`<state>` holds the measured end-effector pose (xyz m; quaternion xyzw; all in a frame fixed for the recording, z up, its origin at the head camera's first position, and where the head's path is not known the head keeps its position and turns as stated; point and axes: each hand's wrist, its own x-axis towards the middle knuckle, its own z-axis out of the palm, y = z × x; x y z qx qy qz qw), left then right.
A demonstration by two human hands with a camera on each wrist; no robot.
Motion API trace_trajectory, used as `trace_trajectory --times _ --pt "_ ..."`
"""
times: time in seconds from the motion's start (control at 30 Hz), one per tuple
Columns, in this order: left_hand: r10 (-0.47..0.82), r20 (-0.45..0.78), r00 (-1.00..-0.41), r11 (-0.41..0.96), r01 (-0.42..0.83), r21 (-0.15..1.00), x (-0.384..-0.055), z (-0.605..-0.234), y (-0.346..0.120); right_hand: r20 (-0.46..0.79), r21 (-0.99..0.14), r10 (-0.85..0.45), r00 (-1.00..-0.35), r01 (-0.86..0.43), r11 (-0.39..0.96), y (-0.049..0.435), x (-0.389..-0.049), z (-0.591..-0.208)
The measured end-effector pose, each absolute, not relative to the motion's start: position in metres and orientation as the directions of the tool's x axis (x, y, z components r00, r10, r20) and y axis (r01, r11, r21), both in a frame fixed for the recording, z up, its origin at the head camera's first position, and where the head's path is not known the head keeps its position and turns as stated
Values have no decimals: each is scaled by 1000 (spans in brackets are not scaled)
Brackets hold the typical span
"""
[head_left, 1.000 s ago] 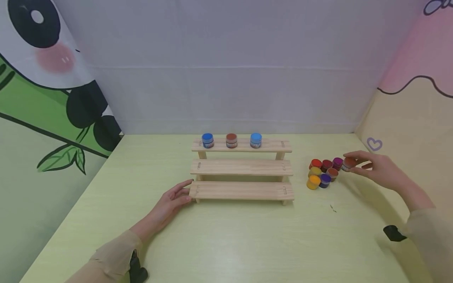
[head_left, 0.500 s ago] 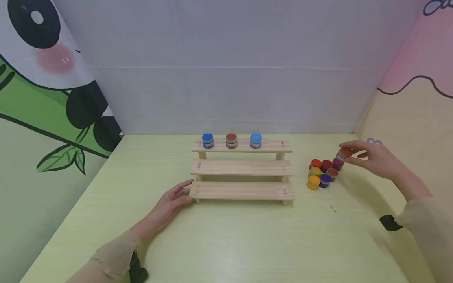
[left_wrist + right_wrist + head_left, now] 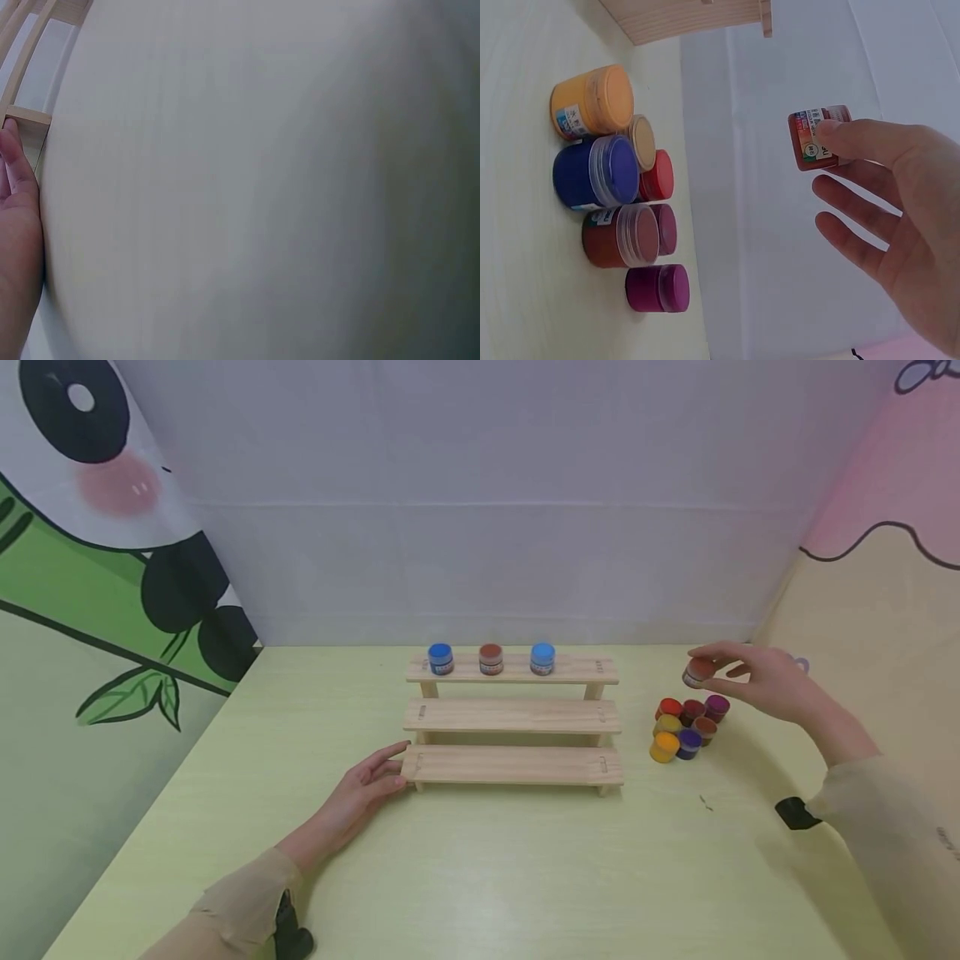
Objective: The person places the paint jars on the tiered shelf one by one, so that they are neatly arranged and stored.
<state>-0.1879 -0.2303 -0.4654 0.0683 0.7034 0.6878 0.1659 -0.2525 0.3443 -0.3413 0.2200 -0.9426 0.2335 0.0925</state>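
Note:
My right hand [image 3: 776,681] pinches a small reddish-brown paint jar [image 3: 698,672] between thumb and fingers, raised above the other jars. In the right wrist view the paint jar [image 3: 817,139] shows its printed label, with the thumb across it. My left hand [image 3: 360,783] rests at the left end of the three-step wooden rack [image 3: 510,764], its fairly straight fingers touching the lowest shelf's end. On the top shelf stand a dark blue jar [image 3: 441,658], a brown jar [image 3: 491,658] and a light blue jar [image 3: 542,658].
Right of the rack, several paint jars stand grouped on the table [image 3: 480,868], among them an orange-yellow jar [image 3: 663,747], a dark blue-purple jar [image 3: 688,743] and a magenta jar [image 3: 717,707]. A pale cloth backdrop [image 3: 480,560] closes off the rear; printed panels flank both sides.
My right hand has lifted the reddish-brown paint jar from the right end of the group and carried it up and leftward. The left hand and the rack stay in place.

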Motion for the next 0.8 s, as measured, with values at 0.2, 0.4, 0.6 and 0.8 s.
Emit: trace_trajectory --times 0.2,0.4,0.6,0.8 --pt "328 -142 -934 55 -131 990 -188 -465 -230 283 -408 -379 -881 -468 784 329 -260 -340" --pt "326 -143 -935 53 -133 990 -188 -465 -230 286 -398 -377 -881 -467 790 311 -266 -335" --pt "325 -145 -934 60 -133 989 -188 -465 -230 297 -419 -400 -867 -495 761 296 -272 -333" --pt "324 -143 -935 59 -131 990 -188 -465 -230 351 -413 -425 -834 -545 730 285 -279 -334"
